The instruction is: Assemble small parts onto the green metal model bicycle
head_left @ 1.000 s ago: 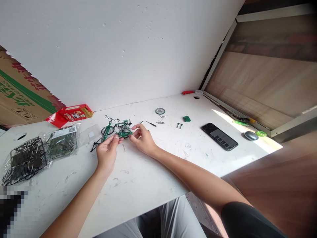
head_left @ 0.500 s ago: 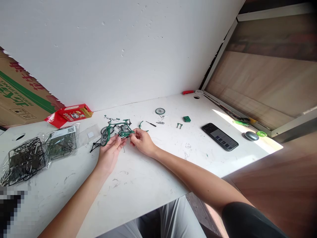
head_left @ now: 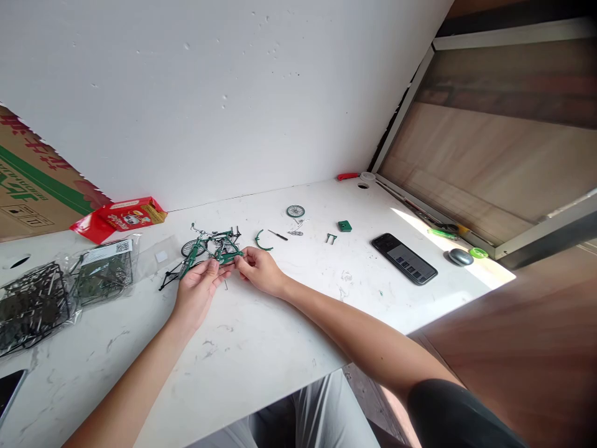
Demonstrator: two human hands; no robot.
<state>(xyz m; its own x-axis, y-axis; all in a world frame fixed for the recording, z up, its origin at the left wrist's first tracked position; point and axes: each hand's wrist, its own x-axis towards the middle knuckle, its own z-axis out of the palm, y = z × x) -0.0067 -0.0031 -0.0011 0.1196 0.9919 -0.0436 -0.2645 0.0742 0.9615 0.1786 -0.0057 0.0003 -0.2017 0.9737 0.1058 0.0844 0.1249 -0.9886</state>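
Observation:
A small green model bicycle (head_left: pixel 222 244) is held low over the white table, its handlebars to the left. My left hand (head_left: pixel 201 287) grips it from below near the front wheel, thumb on top. The fingers of my right hand (head_left: pixel 259 271) pinch its rear end; the exact part between them is hidden. Just beyond my right hand lie a curved green mudguard (head_left: pixel 259 241) and a small dark screwdriver (head_left: pixel 278 236). A black frame-like part (head_left: pixel 170 276) sits beside my left hand, partly covered by it.
A spoked wheel (head_left: pixel 295 211), a green block (head_left: pixel 344 226) and a small green bracket (head_left: pixel 331 238) lie further back. To the right are a phone (head_left: pixel 405 258) and a grey mouse-like object (head_left: pixel 460 257). Bagged part frames (head_left: pixel 35 308) and a red box (head_left: pixel 133 214) stand left.
The bicycle has tilted over in my hands, its front wheel now lying flatter and lower. More of the curved mudguard shows. The whole view has shifted slightly.

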